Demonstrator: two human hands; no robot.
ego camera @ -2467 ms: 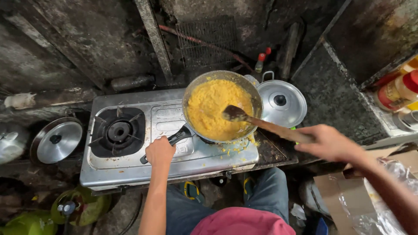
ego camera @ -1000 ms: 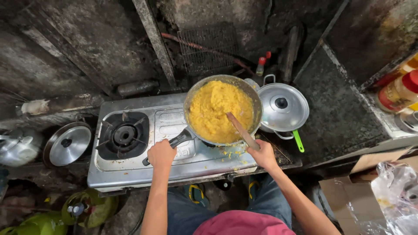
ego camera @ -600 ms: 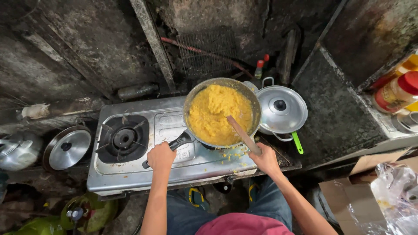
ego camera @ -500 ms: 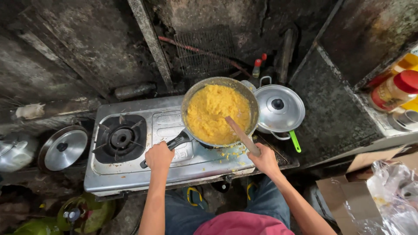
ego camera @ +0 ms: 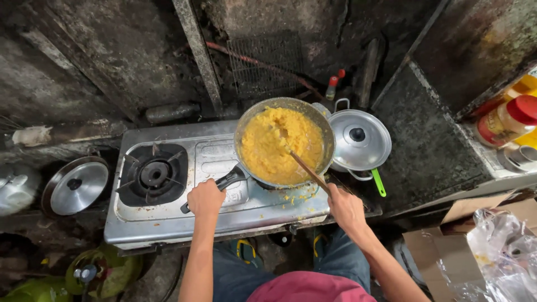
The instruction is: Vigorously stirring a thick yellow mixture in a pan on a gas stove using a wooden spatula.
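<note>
A frying pan (ego camera: pixel 243 120) full of yellow crumbly food (ego camera: pixel 279 148) sits on the right burner of a steel two-burner gas stove (ego camera: pixel 168 218). My left hand (ego camera: pixel 205 199) grips the pan's black handle (ego camera: pixel 228 180). My right hand (ego camera: pixel 347 207) holds a wooden spatula (ego camera: pixel 305 168) by its handle, and the blade is buried in the middle of the yellow food. Bits of food lie spilled on the stove top below the pan.
The left burner (ego camera: pixel 152 174) is bare. A lidded metal pot (ego camera: pixel 359 140) with a green utensil stands right of the pan, a loose lid (ego camera: pixel 75 184) left of the stove. Jars (ego camera: pixel 506 120) sit on a shelf at right; a cardboard box and plastic bag (ego camera: pixel 492 251) lie lower right.
My right hand, which earlier reached out to the right with the spatula, came back to the pan. The spatula blade has now pushed from the pan's near rim into the middle of the food.
</note>
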